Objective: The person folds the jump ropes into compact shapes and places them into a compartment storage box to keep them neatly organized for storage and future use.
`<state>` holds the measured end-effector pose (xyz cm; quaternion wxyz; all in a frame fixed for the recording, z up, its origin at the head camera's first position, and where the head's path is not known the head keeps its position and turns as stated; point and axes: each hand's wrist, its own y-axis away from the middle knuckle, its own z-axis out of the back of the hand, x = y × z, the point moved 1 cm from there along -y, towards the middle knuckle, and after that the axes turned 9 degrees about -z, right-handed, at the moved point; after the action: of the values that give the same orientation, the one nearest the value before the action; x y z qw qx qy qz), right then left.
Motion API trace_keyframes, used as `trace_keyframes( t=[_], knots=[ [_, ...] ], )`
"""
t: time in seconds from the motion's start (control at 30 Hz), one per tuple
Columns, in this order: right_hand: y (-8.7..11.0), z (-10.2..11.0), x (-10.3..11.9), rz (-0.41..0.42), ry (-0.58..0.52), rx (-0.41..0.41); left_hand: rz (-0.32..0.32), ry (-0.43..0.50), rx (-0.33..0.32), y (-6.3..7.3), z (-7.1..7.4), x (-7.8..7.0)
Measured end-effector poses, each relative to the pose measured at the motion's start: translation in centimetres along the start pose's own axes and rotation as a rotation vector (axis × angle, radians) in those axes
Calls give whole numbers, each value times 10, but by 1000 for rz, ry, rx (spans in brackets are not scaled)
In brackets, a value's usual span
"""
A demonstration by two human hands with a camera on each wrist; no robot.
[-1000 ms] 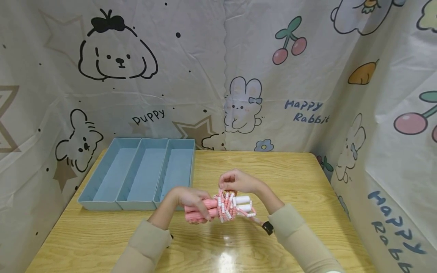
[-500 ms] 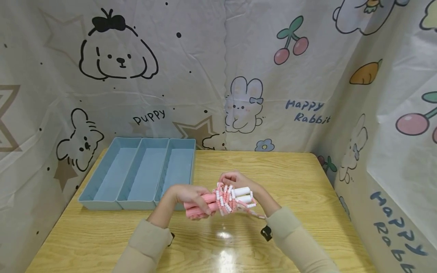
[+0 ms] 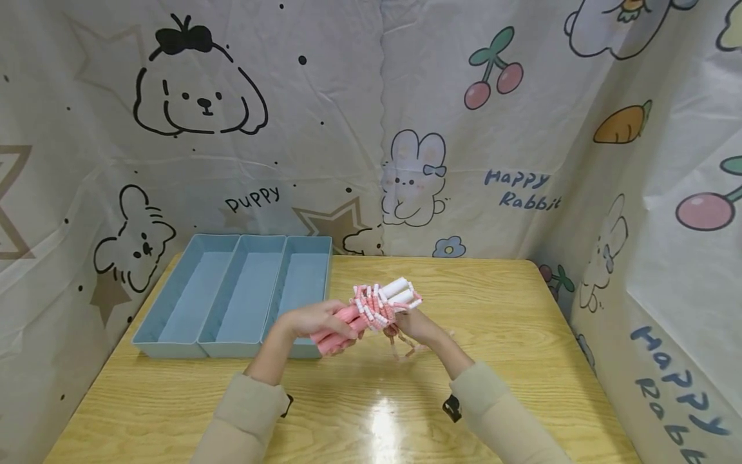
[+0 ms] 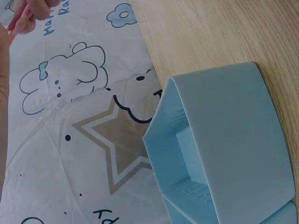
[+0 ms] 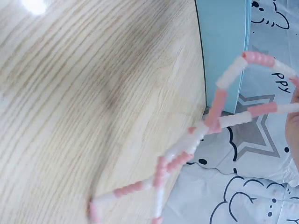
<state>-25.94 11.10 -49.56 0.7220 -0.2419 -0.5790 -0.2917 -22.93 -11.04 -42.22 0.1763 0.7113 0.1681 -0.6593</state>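
Observation:
My left hand (image 3: 315, 320) grips the two pink handles of a beaded jump rope (image 3: 373, 306) above the table. Pink and white beads are wound round the bundle, and white handle ends stick out at the far right. Partly hidden behind the bundle, my right hand (image 3: 418, 325) holds the loose part of the rope, with beaded strands dangling below it. Crossing strands of the jump rope (image 5: 216, 105) fill the right wrist view. Part of a hand (image 4: 42, 8) shows at the top left corner of the left wrist view.
A light blue bin with three compartments (image 3: 199, 350) stands at the left on the wooden table (image 3: 493, 296). Printed cloth (image 3: 324, 90) hangs behind and on both sides. Black wrist straps (image 3: 452, 408) show near the sleeves.
The bundle has tilted, its white ends rising up and away. My right hand has moved from above the bundle to behind and below its right end, bringing the loose strands along.

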Motion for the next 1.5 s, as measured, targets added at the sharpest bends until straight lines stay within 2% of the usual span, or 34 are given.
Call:
trace_keyframes(
  t=[0.1, 0.13, 0.2, 0.3, 0.4, 0.53, 0.63, 0.8, 0.93, 1.03, 1.13, 1.27, 1.5],
  knots=[
    [10, -13, 47, -59, -22, -13, -8, -12, -41, 0, 3, 0],
    [11, -15, 52, -98, -19, -29, -13, -13, -46, 0, 4, 1],
    [11, -16, 57, -125, -40, -38, -25, -12, -49, 0, 6, 3],
    [9, -15, 50, -112, -44, -36, -52, 0, -70, 1, 9, 6],
    [7, -14, 39, -117, -38, -24, -83, 30, -126, 1, 14, 10],
    [8, -11, 27, -180, -48, -14, -97, 46, -172, 3, 19, 13],
    [10, -10, 27, -217, -53, -18, -89, 49, -167, 4, 21, 14],
    [12, -9, 34, -237, -63, -12, -70, 44, -205, 5, 23, 16],
    [17, -10, 50, -233, -49, 6, -50, 43, -234, 6, 25, 18],
    [21, -11, 61, -217, -17, 5, -35, 51, -274, 7, 26, 19],
    [24, -10, 64, -207, 17, 2, -21, 65, -306, 8, 28, 20],
    [26, -10, 69, -231, 48, -8, -3, 80, -303, 9, 28, 20],
    [28, -10, 78, -288, 71, -79, 14, 91, -317, 9, 29, 22]
  ],
)
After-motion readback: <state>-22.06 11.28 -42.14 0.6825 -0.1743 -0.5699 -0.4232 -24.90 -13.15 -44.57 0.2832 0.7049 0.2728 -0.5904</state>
